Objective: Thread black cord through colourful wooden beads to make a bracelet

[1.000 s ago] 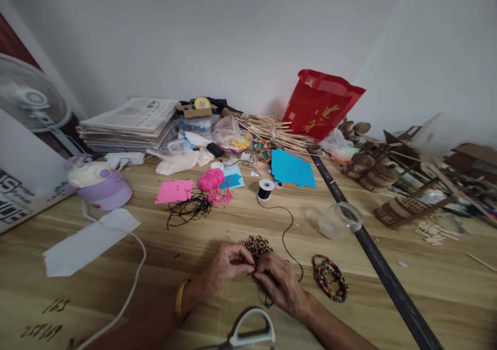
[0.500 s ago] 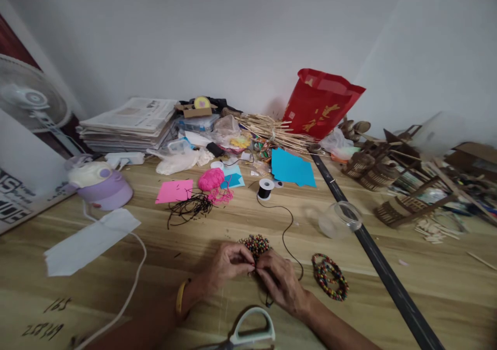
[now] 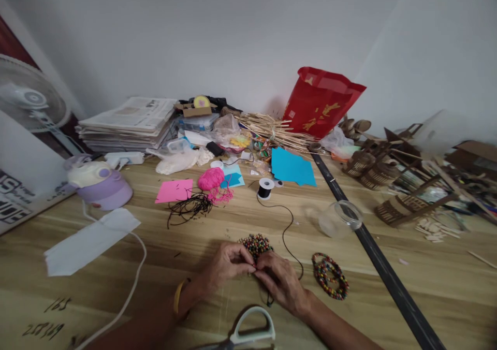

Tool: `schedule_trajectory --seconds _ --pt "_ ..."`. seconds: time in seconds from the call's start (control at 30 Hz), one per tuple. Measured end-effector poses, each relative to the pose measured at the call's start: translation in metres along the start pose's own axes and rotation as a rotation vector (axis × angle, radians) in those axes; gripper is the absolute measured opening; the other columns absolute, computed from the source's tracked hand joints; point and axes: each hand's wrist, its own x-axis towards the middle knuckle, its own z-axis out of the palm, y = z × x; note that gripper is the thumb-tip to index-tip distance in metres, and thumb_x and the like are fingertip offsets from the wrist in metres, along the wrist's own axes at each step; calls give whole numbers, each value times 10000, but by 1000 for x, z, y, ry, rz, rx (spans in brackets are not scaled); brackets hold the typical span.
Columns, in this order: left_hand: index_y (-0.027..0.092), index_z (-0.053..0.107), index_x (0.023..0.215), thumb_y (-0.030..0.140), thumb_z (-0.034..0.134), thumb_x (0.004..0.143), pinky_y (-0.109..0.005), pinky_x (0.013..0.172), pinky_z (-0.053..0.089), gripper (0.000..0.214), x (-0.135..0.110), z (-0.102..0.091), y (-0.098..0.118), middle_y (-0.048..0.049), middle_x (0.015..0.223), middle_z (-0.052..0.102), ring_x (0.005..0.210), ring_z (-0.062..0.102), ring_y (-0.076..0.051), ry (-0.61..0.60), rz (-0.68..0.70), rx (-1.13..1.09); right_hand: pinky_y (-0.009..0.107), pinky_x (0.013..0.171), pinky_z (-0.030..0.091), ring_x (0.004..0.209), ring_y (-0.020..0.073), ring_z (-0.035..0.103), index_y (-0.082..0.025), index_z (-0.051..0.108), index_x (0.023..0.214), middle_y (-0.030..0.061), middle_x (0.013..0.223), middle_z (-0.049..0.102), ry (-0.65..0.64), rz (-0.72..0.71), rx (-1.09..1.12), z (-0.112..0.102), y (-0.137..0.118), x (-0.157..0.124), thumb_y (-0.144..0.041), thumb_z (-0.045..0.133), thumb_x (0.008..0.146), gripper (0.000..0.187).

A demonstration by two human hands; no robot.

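Observation:
My left hand (image 3: 232, 261) is closed in a pinch on a small reddish bead at its fingertips, just in front of a pile of loose multicoloured beads (image 3: 256, 243). Meeting it there, my right hand (image 3: 280, 276) pinches the black cord (image 3: 287, 231), most of which its fingers hide. That cord runs back in a curve to a white-rimmed spool (image 3: 265, 188), and a short dark end hangs below the right hand. Beaded bracelets (image 3: 330, 276) lie to the right. Nearest me are scissors (image 3: 254, 324) with a pale handle, partly cut off by the lower edge.
A clear plastic jar (image 3: 340, 219) lies near a black strip across the table. Behind are cut black cords (image 3: 190, 207), pink yarn (image 3: 210, 179) and blue paper (image 3: 293, 166). A white cable (image 3: 135, 282) crosses the left side; small wooden baskets (image 3: 399, 210) stand right.
Both hands stay nearly in place, fingertips together, with only a slight shift of the fingers around the bead. The other things lie as before.

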Motion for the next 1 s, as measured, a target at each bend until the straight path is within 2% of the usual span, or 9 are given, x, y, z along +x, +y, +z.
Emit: schedule_trajectory --seconds 0.3,0.63,0.8,0.9,1.0 --pt "119 681 677 334 753 670 -239 669 438 227 -1 -3 -2 -49 716 674 692 589 -147 -105 105 28 274 652 474 763 177 567 -190 545 955 73 840 608 -46 -28 -28 -3 -1 1 -185 508 927 47" --pt "121 672 667 343 741 673 -233 663 425 233 0 -4 2 -39 702 662 682 570 -141 -116 64 33 281 648 468 753 176 561 -192 515 942 66 812 600 -48 -36 -26 -5 -6 2 -140 475 888 85" --pt "128 663 680 320 714 689 -237 666 435 198 -3 -2 5 -34 703 665 681 575 -140 -112 54 58 302 630 455 734 196 554 -198 473 913 65 781 574 -33 -83 -16 -8 -11 4 -213 477 839 75" --pt "128 647 662 297 725 666 -238 666 444 186 -4 -1 5 -39 711 666 680 586 -140 -120 27 68 297 633 462 736 197 563 -205 471 918 63 785 578 -22 -76 -20 -8 -11 3 -258 516 844 101" --pt "126 617 642 271 732 644 -232 654 449 185 -3 0 2 -39 700 658 664 587 -133 -137 43 67 270 628 463 727 178 571 -207 485 925 56 787 594 -33 -42 -13 -5 -7 1 -214 527 873 67"
